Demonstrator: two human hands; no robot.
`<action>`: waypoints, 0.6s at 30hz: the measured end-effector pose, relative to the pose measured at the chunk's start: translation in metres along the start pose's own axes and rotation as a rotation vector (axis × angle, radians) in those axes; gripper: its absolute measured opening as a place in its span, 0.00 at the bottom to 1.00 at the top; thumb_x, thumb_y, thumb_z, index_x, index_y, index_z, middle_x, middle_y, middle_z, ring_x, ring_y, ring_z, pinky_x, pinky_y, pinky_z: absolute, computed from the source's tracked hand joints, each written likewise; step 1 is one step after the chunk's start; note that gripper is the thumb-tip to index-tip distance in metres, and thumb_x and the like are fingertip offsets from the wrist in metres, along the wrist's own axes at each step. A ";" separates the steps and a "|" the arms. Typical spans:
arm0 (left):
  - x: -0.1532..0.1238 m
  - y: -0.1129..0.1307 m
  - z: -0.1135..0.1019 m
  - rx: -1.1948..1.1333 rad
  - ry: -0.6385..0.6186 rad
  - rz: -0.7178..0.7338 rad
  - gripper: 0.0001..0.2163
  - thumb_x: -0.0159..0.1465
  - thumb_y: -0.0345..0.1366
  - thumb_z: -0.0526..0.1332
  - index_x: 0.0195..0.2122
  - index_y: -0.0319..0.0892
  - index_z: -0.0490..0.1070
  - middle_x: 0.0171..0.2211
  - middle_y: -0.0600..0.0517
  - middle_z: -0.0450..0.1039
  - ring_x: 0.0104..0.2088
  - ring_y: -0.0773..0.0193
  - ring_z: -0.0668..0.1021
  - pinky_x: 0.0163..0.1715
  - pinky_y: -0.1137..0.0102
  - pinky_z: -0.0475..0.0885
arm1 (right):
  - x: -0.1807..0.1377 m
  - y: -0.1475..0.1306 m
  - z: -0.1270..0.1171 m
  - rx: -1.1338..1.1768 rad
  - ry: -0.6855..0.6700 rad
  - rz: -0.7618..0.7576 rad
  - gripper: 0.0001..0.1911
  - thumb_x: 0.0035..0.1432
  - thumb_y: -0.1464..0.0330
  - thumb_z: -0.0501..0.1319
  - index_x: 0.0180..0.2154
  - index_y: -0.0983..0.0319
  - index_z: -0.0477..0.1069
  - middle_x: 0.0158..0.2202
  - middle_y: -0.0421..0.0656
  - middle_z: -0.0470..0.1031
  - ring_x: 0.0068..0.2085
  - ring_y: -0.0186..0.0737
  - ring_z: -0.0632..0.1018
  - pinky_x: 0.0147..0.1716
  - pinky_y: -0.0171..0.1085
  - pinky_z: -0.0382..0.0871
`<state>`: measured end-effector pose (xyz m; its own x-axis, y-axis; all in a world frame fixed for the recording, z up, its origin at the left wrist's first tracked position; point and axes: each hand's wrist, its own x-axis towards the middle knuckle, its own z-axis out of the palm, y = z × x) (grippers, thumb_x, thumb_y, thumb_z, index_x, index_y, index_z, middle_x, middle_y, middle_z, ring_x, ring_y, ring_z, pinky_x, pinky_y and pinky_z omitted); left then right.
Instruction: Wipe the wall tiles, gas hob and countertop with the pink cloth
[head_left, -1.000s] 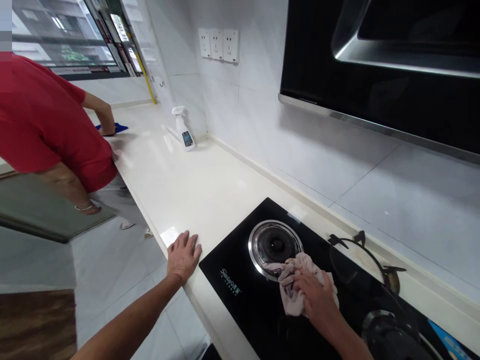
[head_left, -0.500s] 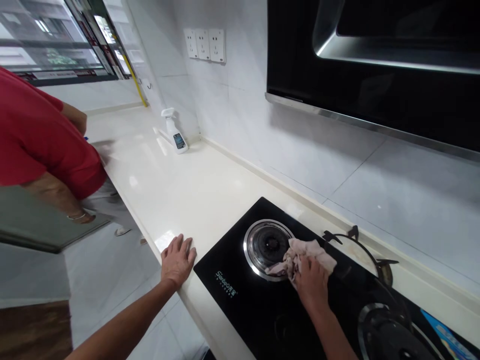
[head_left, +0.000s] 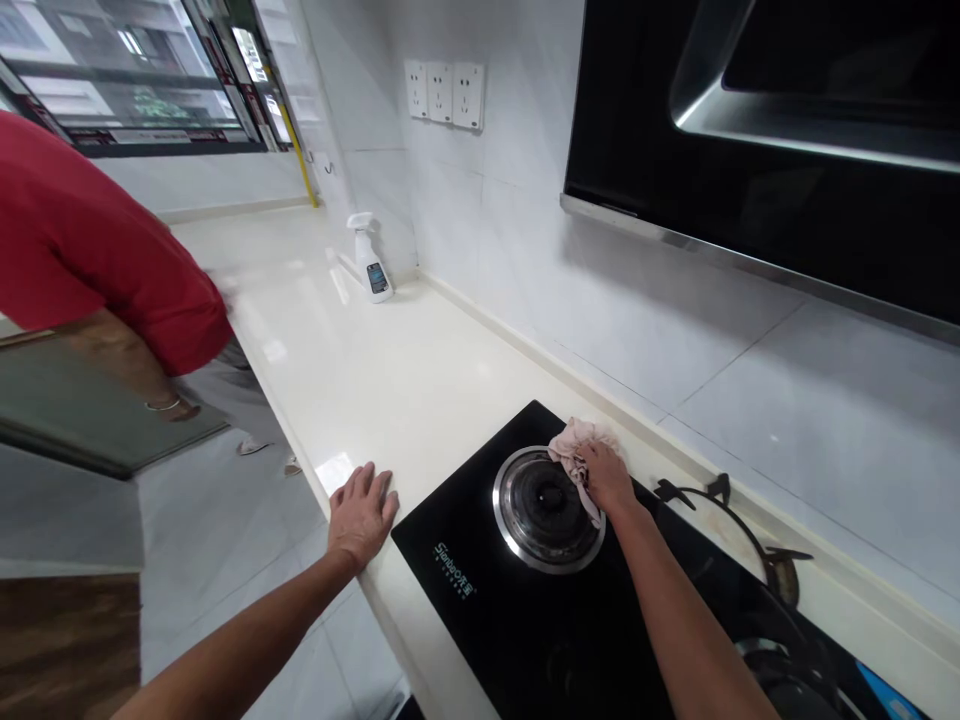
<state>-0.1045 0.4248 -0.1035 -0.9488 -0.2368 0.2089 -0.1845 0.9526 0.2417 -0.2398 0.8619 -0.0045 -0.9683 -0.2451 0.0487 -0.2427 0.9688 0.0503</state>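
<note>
My right hand (head_left: 606, 479) presses a crumpled pink cloth (head_left: 571, 445) against the far rim of the steel burner ring (head_left: 547, 508) on a black glass cooktop (head_left: 480, 570). Its fingers are closed over the cloth. My left hand (head_left: 363, 512) lies flat with fingers spread on the front edge of the cream countertop (head_left: 390, 370), just left of the cooktop.
A white spray bottle (head_left: 371, 259) stands by the tiled wall in the far corner. A person in a red shirt (head_left: 90, 250) bends over the counter at the left. A black pan support (head_left: 742, 530) lies behind the cooktop. A range hood (head_left: 765, 130) hangs overhead.
My right hand has slid the pink cloth from the near right side of the burner ring to its far edge. My left hand has stayed put. The person in red has shifted.
</note>
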 end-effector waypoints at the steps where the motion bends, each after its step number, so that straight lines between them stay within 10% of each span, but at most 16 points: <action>1: 0.000 0.000 0.000 0.002 -0.001 0.004 0.22 0.73 0.43 0.50 0.63 0.43 0.72 0.69 0.39 0.63 0.70 0.45 0.61 0.65 0.48 0.60 | 0.006 -0.003 -0.003 -0.002 -0.010 -0.018 0.19 0.67 0.74 0.57 0.57 0.60 0.74 0.58 0.51 0.70 0.58 0.51 0.69 0.58 0.44 0.59; 18: 0.000 -0.003 0.000 0.055 -0.027 0.004 0.22 0.74 0.43 0.49 0.63 0.44 0.71 0.70 0.40 0.62 0.71 0.46 0.61 0.65 0.49 0.60 | 0.048 -0.123 -0.014 -0.011 -0.040 -0.276 0.13 0.70 0.65 0.63 0.52 0.63 0.73 0.55 0.46 0.71 0.57 0.49 0.72 0.59 0.52 0.66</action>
<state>-0.1036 0.4221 -0.1042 -0.9560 -0.2288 0.1838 -0.1942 0.9627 0.1886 -0.2555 0.7307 0.0057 -0.8670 -0.4982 -0.0079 -0.4975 0.8648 0.0672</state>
